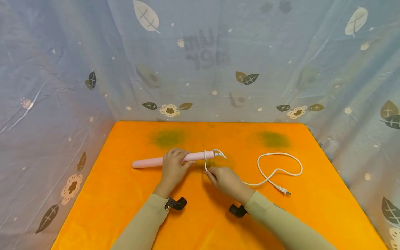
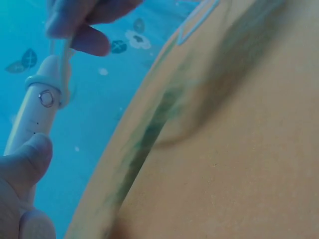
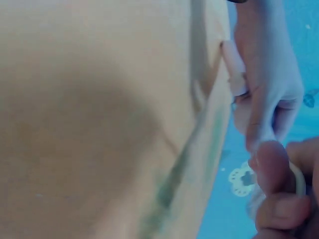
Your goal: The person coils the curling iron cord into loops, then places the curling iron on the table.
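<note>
Got blue-grey printed curtain across the upper half and down both sides of the head view, with leaves and flowers. Have orange tabletop over the lower half, with green patches toward the far edge. Reads tan in both wrist views.

See left sleeve at bottom left of center, right sleeve at bottom right, both pale green.

Find pink wand at mid-frame, slightly below center, lying nearly level with right end a bit higher. Can't tell about contact with the tabletop.

See white cord out of the wand's right end, looped once around the barrel just inboard of that end, then down to the right fingertips. Trails loose in a crossed curve at right of frame.

See left hand curled over the wand's middle, thumb along the near side, firm hold. See right hand just below the wand's right end, thumb and fingers closed in a pinch on the cord.

Note black wrist mounts at both cuffs, white plug on the tabletop at lower right, prongs angled down-right. Spot ring-shaped button just beside the cord loop, left side of the left wrist view.
</note>
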`<action>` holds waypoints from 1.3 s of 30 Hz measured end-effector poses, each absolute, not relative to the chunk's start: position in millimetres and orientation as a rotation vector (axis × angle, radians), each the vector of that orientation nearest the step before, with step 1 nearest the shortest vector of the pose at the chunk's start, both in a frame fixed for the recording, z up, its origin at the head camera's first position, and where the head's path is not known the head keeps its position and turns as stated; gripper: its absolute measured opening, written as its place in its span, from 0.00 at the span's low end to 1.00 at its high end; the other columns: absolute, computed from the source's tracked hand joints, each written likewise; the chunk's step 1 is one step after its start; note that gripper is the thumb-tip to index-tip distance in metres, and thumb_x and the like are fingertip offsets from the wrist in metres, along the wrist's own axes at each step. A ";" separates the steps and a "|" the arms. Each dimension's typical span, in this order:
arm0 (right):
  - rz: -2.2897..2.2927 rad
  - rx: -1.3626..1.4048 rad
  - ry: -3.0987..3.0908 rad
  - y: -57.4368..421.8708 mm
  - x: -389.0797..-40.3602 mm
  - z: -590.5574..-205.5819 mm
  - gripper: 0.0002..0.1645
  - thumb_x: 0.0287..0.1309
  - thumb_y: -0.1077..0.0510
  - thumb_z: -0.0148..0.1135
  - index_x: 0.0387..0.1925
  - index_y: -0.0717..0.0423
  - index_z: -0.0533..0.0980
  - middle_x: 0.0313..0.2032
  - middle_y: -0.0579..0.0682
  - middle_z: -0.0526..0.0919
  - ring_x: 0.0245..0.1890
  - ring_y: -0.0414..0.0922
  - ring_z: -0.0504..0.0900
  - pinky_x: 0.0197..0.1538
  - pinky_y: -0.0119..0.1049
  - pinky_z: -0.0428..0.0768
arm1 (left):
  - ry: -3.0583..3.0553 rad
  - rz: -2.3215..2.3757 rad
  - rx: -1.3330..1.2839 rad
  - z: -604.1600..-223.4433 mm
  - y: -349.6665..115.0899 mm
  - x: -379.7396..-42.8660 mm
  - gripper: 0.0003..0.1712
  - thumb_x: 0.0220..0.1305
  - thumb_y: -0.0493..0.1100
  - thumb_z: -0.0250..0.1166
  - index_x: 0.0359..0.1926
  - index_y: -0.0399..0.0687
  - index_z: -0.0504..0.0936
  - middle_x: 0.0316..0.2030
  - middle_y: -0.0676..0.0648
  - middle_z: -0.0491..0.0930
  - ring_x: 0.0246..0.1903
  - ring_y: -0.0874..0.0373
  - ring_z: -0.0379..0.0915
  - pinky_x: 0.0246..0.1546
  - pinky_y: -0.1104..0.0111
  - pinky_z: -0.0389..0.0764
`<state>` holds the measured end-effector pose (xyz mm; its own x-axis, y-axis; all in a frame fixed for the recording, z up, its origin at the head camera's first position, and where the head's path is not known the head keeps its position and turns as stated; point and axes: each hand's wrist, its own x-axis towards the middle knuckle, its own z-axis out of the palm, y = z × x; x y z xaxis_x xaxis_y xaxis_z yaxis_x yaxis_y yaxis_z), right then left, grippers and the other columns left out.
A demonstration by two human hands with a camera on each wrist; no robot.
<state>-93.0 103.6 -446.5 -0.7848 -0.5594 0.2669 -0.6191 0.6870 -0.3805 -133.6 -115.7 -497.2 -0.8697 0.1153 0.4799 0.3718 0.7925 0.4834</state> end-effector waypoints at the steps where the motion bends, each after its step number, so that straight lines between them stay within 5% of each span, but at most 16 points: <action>1: 0.683 1.001 -2.762 103.5 -92.5 -444.1 0.16 0.67 0.55 0.59 0.22 0.49 0.71 0.14 0.38 0.62 0.14 0.34 0.61 0.21 0.29 0.65 | -2.555 -0.818 -0.367 -497.7 -115.7 -133.8 0.23 0.52 0.56 0.73 0.47 0.51 0.86 0.43 0.51 0.82 0.53 0.50 0.67 0.56 0.53 0.62; 12: 0.538 1.286 -2.594 106.1 -101.2 -424.1 0.03 0.63 0.62 0.61 0.33 0.55 0.75 0.20 0.43 0.70 0.18 0.38 0.67 0.26 0.31 0.71 | -2.562 -0.775 -0.378 -504.9 -119.9 -130.4 0.22 0.52 0.57 0.73 0.45 0.53 0.86 0.43 0.52 0.81 0.51 0.51 0.68 0.52 0.53 0.64; 24: 0.518 1.239 -2.593 110.6 -114.5 -406.0 0.03 0.60 0.57 0.67 0.32 0.52 0.80 0.27 0.43 0.79 0.24 0.38 0.73 0.30 0.32 0.75 | -2.580 -0.738 -0.505 -504.3 -117.2 -123.0 0.21 0.52 0.57 0.73 0.45 0.53 0.86 0.42 0.53 0.81 0.49 0.51 0.69 0.50 0.54 0.65; 39: 0.485 1.090 -2.554 117.7 -135.6 -394.1 0.06 0.53 0.51 0.72 0.30 0.47 0.82 0.27 0.40 0.76 0.25 0.34 0.74 0.27 0.27 0.74 | -2.537 -0.734 -0.565 -504.9 -118.3 -117.0 0.20 0.52 0.54 0.75 0.46 0.54 0.86 0.43 0.54 0.80 0.49 0.51 0.69 0.50 0.54 0.66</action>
<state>-135.6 117.7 -394.1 -0.6572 -0.6282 0.4165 -0.7371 0.6510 -0.1813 -117.0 -118.3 -504.9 -0.8212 0.2582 0.5088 0.4901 0.7759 0.3973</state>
